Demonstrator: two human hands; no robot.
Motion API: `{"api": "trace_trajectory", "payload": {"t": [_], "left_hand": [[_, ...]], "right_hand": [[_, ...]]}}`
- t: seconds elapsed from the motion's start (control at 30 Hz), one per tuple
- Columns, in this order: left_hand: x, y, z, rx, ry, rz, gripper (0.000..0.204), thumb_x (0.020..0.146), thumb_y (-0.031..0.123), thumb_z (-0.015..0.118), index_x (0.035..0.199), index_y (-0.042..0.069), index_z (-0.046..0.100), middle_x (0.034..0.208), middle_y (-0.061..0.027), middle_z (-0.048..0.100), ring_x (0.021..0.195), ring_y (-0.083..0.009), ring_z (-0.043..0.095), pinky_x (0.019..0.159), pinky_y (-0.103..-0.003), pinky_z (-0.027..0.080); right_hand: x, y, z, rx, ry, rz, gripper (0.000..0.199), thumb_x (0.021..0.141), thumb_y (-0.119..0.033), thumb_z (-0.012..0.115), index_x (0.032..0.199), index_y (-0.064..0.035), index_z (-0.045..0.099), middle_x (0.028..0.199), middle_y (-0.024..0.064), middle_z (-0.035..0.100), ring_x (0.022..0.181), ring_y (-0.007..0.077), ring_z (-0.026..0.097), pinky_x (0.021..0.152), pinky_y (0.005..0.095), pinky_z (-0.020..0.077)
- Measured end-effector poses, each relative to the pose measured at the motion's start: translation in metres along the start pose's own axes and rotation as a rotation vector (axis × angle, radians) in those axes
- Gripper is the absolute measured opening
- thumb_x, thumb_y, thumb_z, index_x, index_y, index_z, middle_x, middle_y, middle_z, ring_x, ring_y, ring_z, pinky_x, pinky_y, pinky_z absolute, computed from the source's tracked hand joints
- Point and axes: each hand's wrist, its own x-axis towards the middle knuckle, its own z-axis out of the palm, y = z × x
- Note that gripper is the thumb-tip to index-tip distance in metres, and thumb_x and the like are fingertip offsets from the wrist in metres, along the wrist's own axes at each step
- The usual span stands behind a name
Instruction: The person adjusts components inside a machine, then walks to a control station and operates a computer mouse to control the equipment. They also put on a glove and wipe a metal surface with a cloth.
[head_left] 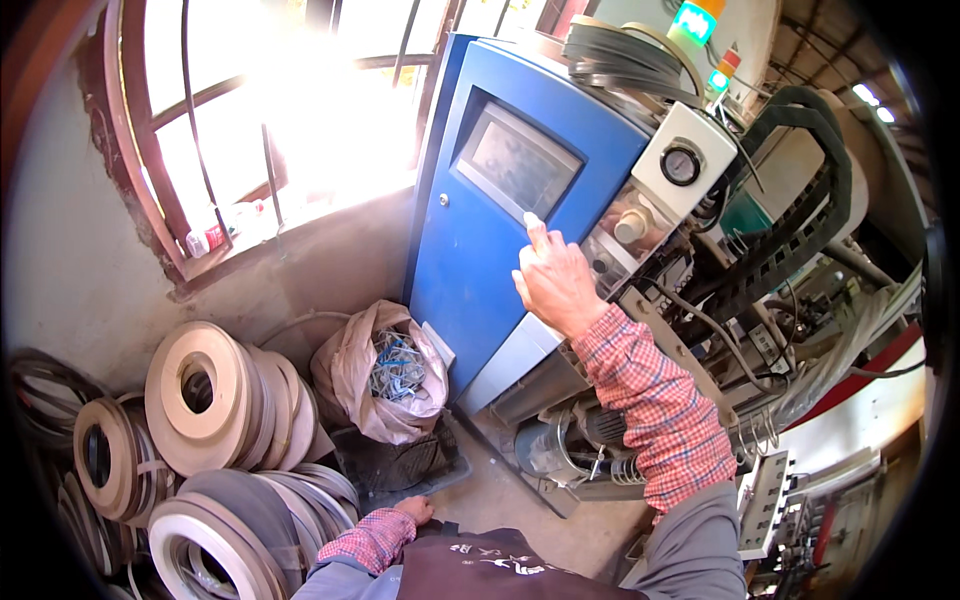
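My right hand [556, 277] is raised to a blue control cabinet [436, 240], its index finger stretched out and the other fingers partly curled. That fingertip looks white and lies at the lower edge of the grey screen [520, 158]; whether it presses the glass I cannot tell. Nothing shows in this hand. Low down beside the dark apron [480, 565] hangs my left hand [415, 509], small in view, with its fingers mostly hidden. A red-and-blue checked sleeve covers each forearm.
Rolls of edge-banding strip [205, 395] are stacked at the left. A sack of offcuts [335, 350] stands by the cabinet's foot. To the right are a white gauge box [690, 150], a black cable chain [800, 115] and machine parts. Coiled strips [620, 65] lie on the cabinet.
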Motion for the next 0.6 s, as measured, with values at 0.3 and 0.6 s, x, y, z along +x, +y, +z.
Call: {"api": "trace_trajectory", "payload": {"t": [0.3, 0.6], "left_hand": [[0.019, -0.018, -0.024, -0.069, 0.014, 0.036, 0.046, 0.088, 0.037, 0.053, 0.121, 0.010, 0.071, 0.124, -0.0221, 0.068, 0.117, -0.0416, 0.063, 0.103, -0.049, 0.048], [0.021, -0.015, -0.044, -0.033, -0.061, 0.020, 0.048, 0.091, 0.036, 0.051, 0.128, 0.011, 0.068, 0.131, -0.0214, 0.065, 0.123, -0.0396, 0.061, 0.108, -0.048, 0.046]], "right_hand": [[0.055, 0.028, 0.023, -0.141, -0.114, 0.139, 0.026, 0.083, -0.022, 0.072, 0.091, 0.0029, 0.073, 0.135, 0.0214, 0.051, 0.097, 0.0300, 0.065, 0.075, 0.0438, 0.0550], [0.041, 0.032, 0.023, -0.134, -0.066, 0.071, 0.025, 0.082, -0.022, 0.072, 0.087, 0.0026, 0.071, 0.133, 0.0214, 0.053, 0.099, 0.0285, 0.063, 0.076, 0.0414, 0.0534]]}}
